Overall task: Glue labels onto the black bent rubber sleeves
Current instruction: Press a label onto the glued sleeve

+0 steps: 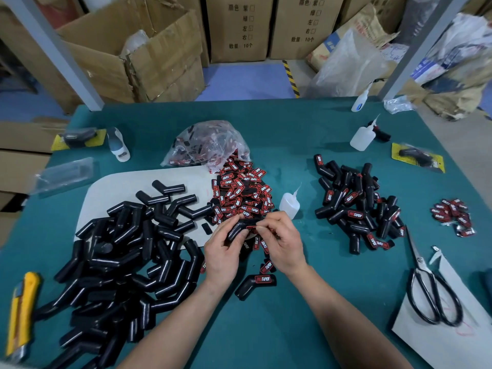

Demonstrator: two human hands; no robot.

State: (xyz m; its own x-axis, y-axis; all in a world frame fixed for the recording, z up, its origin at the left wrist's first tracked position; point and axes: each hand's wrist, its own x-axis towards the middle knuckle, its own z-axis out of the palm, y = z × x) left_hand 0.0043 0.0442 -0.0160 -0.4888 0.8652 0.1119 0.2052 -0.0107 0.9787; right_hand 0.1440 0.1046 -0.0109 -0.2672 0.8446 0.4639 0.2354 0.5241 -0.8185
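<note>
Lying nearest, between the forearms, one labelled sleeve (255,284) is finished. Beyond it the left hand (222,251) curls around a black bent sleeve (237,228), and the right hand (282,243) pinches a red label (253,228) onto it. The unlabelled pile (119,262) at left is bigger than the labelled pile (356,209) at right, so I judge most work is left. Loose labels (242,193) lie farther.

Bright, even light from overhead covers the teal felt tabletop (306,155), leaving only soft, short shadows. The glossy black bent rubber sleeves (119,262) show pale highlights. Wide-angle distortion slants the grey metal posts (57,53) in the upper corners, and the frame's edges look smeared.
</note>
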